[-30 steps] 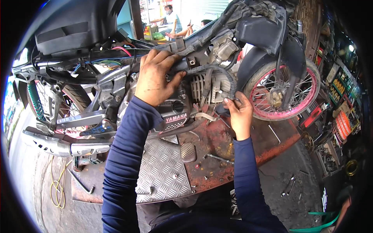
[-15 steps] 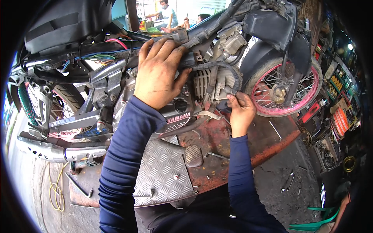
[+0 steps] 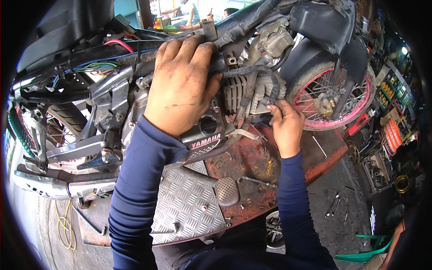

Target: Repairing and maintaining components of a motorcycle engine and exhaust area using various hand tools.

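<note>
A partly stripped motorcycle stands across the view with its engine (image 3: 211, 143) facing me. My left hand (image 3: 180, 94) lies over the dark frame tube above the engine, fingers bent over its far side and thumb along the near side. Beside the finned cylinder (image 3: 235, 95), my right hand (image 3: 288, 126) is closed in a pinch. Its fingertips are near the lower end of a curved black hose or cable (image 3: 272, 81) at the cylinder head. Whatever lies between those fingertips is hidden.
Below the engine is a rusty red stand (image 3: 252, 166) with a patterned metal plate (image 3: 184, 198). A bent wrench (image 3: 256, 181) and a thin rod (image 3: 319, 147) lie on it. The pink-rimmed front wheel (image 3: 333, 96) is at right. Tools lie on the floor; people sit beyond.
The view has shifted slightly. My right hand has moved a little to the right and turned, still pinched by the cylinder head. My left hand keeps its place on the frame tube.
</note>
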The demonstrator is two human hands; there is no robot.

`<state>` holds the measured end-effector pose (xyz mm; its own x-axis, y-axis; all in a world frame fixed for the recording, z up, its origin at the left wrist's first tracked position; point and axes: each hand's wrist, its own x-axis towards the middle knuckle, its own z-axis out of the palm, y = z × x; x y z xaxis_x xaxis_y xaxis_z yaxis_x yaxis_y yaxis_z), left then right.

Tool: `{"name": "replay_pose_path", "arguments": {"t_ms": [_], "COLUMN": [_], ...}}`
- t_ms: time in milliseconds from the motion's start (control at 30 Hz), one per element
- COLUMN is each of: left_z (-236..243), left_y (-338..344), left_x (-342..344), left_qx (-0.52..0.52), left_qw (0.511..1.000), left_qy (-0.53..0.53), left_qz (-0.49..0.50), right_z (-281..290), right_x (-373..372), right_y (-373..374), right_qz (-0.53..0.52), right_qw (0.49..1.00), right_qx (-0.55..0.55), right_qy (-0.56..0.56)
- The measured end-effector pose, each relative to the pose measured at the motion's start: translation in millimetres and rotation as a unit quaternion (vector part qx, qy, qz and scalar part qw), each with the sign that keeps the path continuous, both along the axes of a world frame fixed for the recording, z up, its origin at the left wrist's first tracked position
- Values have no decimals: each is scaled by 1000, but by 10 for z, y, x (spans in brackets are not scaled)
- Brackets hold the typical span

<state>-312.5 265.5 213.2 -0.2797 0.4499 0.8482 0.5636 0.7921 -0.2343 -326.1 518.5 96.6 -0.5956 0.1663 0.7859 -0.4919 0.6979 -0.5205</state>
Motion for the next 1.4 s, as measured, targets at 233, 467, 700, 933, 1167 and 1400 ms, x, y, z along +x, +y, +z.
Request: {"name": "replay_pose_path", "arguments": {"t_ms": [233,467,700,933,1167,1400], "left_z": [1,-43,-20,-118,-141,-72], "left_y": [0,14,-33,142,125,-30], "left_x": [34,7,19,224,245,138], "left_qx": [17,-4,16,13,-57,-132], "left_qw": [999,1000,997,999,995,986], "left_qy": [-26,-27,-71,-44,-22,-7], "left_qz": [-22,-7,-14,-13,82,102], "right_z": [118,77,-183,-1727,-2304,-2042], "right_x": [35,7,325,1271,1787,1970], "right_y": [-42,114,192,366,881,799], "right_qz": [-18,132,101,81,-24,25], "right_qw": [990,933,974,925,935,917], "right_qx": [-53,-234,-123,-51,-168,200], "right_qy": [-133,-239,-164,-368,-311,-345]}}
